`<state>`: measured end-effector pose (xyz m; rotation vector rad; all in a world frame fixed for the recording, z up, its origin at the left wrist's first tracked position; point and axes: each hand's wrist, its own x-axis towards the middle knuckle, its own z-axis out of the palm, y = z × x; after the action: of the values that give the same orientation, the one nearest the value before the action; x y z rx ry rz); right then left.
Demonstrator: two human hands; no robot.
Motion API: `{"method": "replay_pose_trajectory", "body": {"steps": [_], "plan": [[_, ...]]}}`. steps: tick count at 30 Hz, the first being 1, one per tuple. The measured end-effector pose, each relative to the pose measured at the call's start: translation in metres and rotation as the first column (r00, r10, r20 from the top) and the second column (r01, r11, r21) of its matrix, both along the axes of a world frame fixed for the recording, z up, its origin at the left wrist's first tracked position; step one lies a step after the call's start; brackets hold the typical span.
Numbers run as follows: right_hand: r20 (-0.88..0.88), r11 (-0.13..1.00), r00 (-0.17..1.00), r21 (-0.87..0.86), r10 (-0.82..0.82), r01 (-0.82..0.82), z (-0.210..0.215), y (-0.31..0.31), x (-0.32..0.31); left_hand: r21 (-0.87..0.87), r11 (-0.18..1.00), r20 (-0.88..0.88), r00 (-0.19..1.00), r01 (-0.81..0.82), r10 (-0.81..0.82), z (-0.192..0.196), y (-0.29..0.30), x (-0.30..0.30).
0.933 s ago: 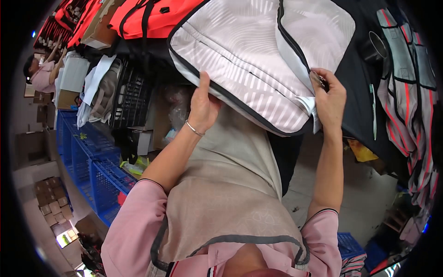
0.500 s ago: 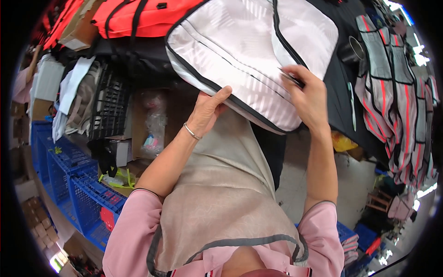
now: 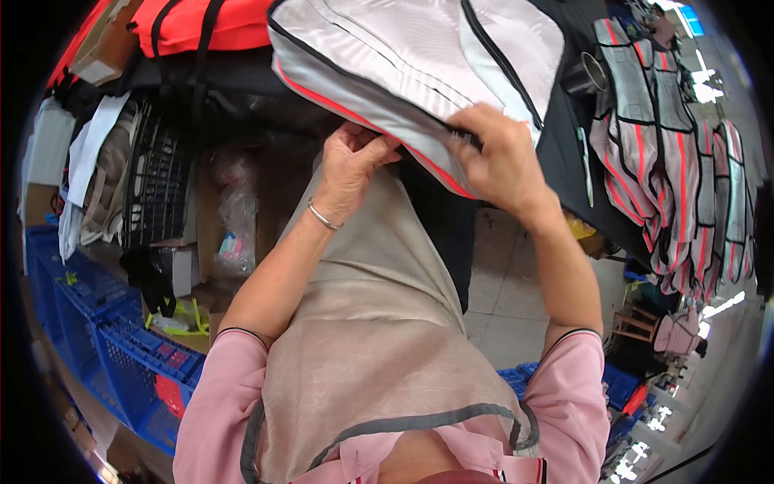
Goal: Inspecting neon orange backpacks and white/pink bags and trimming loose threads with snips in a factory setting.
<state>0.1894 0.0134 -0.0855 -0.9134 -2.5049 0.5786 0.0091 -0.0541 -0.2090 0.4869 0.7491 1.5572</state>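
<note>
A pale pink-white fabric bag [image 3: 403, 56] with black trim, a zip and red piping lies on the black worktable before me. At its near lower edge, my left hand [image 3: 347, 171] pinches the red-piped seam between thumb and fingers. My right hand [image 3: 506, 165], smeared by motion, is closed at the bag's near right side, by the black-trimmed edge. A small dark pointed tool [image 3: 468, 137] shows partly between its fingers; its exact kind is hidden. The bag's near side panel faces me.
Red bags with black straps [image 3: 201, 28] lie far left. Below them stand a black basket [image 3: 157, 185] and blue crates [image 3: 141, 339]. To the right are a metal cup [image 3: 586, 74], a slim white-green tool [image 3: 584, 165] and hanging grey pieces with red stripes [image 3: 661, 145].
The bag has tilted, showing more of its near side and red piping. My right hand has moved down and left to the near edge; my left hand now pinches the lower seam.
</note>
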Motion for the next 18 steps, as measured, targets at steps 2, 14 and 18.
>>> {"method": "replay_pose_trajectory", "body": {"steps": [2, 14, 18], "plan": [[0.026, 0.996, 0.998, -0.057, -0.061, 0.062, 0.034, 0.010, -0.013, 0.028, 1.000, 0.030, 1.000, -0.006, 0.005, 0.011, 0.004, 0.009], [0.208, 0.984, 0.961, -0.048, 0.180, -0.174, 0.110, 0.029, 0.003, 0.076, 0.996, -0.122, 0.992, 0.041, -0.031, 0.076, 0.012, 0.042], [0.263, 0.986, 0.953, -0.114, 0.148, -0.121, 0.125, 0.030, 0.013, 0.096, 0.995, -0.064, 0.998, 0.033, -0.027, 0.090, 0.014, 0.039]]}}
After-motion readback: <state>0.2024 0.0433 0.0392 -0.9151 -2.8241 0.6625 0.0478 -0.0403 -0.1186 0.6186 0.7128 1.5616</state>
